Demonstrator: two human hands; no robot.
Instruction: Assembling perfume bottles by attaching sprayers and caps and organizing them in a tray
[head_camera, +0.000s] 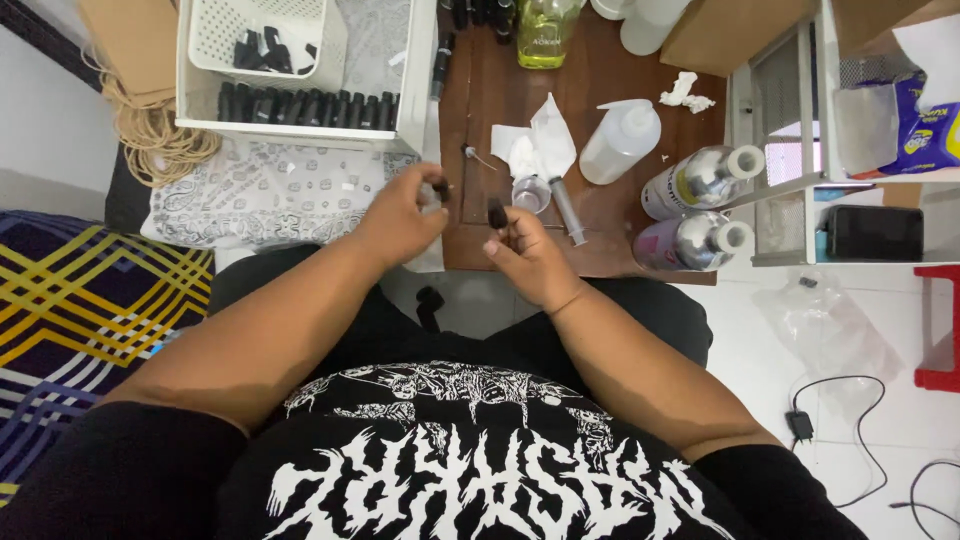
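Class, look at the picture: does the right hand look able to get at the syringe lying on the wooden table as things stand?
Probably yes. The syringe lies just beyond the right hand with nothing between them. But that hand already pinches a small black cap, so its fingers are not free.

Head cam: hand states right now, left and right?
Left hand: closed, pinching a small dark-capped vial.
Right hand: closed, pinching a small black cap.

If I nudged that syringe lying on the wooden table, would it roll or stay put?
The syringe would probably roll a little: its barrel looks round and smooth, and it lies flat on the bare wooden table. Being clear plastic, it is likely light and stiff. It may stop soon, since the small clear cup sits right beside it.
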